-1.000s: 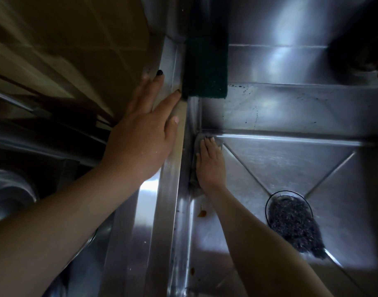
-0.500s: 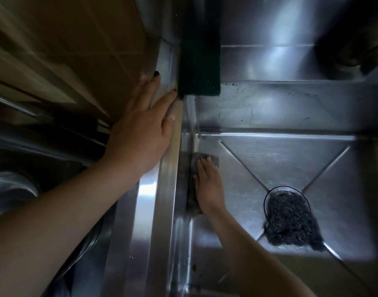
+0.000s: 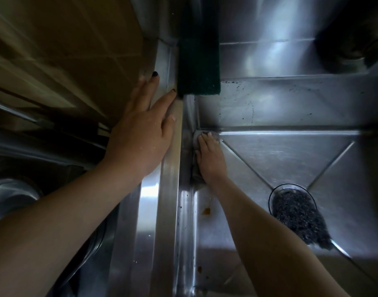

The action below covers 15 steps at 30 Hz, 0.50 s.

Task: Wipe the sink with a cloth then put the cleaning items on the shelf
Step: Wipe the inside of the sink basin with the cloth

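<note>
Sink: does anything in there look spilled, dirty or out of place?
Yes. An orange-brown smear sits on the sink floor near its left wall, and dark specks dot the back wall. A steel-wool scourer lies partly over the drain, which looks misplaced. The right hand presses the cloth into the corner, away from these.

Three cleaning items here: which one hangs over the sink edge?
The dark green scouring pad, draped over the rim; the steel wool lies at the drain, the cloth under the right hand.
</note>
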Motion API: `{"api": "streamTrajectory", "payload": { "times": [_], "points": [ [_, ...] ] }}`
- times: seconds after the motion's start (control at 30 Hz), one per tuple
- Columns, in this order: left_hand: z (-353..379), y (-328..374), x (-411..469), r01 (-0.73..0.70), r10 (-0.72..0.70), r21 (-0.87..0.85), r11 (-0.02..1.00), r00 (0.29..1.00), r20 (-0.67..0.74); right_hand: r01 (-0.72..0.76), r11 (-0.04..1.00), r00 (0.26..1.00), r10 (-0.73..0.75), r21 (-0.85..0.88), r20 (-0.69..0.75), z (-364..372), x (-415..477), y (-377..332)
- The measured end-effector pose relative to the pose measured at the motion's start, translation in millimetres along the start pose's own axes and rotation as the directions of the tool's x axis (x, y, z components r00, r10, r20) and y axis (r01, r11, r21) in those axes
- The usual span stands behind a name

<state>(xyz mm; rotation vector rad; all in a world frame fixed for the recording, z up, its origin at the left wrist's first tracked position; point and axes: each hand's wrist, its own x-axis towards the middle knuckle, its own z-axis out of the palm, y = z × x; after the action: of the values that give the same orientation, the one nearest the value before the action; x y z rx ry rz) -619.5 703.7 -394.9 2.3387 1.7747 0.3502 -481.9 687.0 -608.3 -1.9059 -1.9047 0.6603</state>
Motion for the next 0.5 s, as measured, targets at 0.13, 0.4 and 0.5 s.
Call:
{"api": "streamTrajectory", "payload": {
  "times": [0.13,0.4,0.5],
  "points": [
    [0.3,0.1,0.2,-0.016,0.016,0.005,1.000,1.000,-0.005,-0.045,0.999,0.999,0.045,0.001,-0.003,6.4,-14.4,-3.4],
    [-0.6,0.1,0.1,0.004,-0.004,0.012,1.000,1.000,0.012,-0.043,0.999,0.998,0.044,-0.027,0.042,6.1,-96.3,-12.7],
    [-1.1,0.8,0.4,0.002,-0.002,0.003,1.000,1.000,0.013,-0.020,0.999,0.999,0.022,-0.038,0.030,6.4,-91.0,-10.1]
  ]
}}
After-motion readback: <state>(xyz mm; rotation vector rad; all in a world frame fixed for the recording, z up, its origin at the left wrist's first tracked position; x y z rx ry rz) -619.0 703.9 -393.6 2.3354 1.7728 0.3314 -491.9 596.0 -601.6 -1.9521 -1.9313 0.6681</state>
